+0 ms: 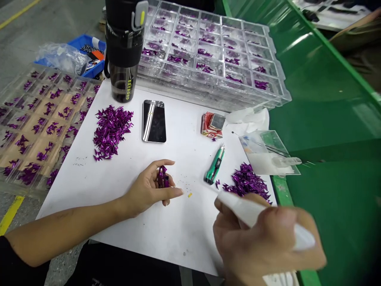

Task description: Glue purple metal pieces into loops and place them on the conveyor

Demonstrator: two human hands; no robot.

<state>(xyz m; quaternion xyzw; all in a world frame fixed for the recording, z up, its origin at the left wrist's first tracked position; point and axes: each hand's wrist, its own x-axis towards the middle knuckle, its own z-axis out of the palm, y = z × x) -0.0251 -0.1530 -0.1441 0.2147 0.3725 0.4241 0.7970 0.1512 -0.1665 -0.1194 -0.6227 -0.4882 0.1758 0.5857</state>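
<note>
My left hand (149,186) is cupped over the white tabletop with its fingers curled around some shiny purple pieces (163,177). Its thumb and forefinger stay apart at the tips. My right hand (268,238), slightly blurred, grips a white tapered plastic tube (242,206) whose thin tip points left toward the other hand. Partly behind that fist lies a pile of pointed purple pieces (248,180). A green utility knife (214,165) rests just beyond the tube's tip. Further left is a second purple pile (111,131).
Behind stand a dark drink bottle (123,51) and stacked clear compartment trays (208,51). A phone (154,121) and a small red box (212,125) lie on the white table (178,238). Another tray (38,127) sits lower left. A green wall (336,139) borders the right.
</note>
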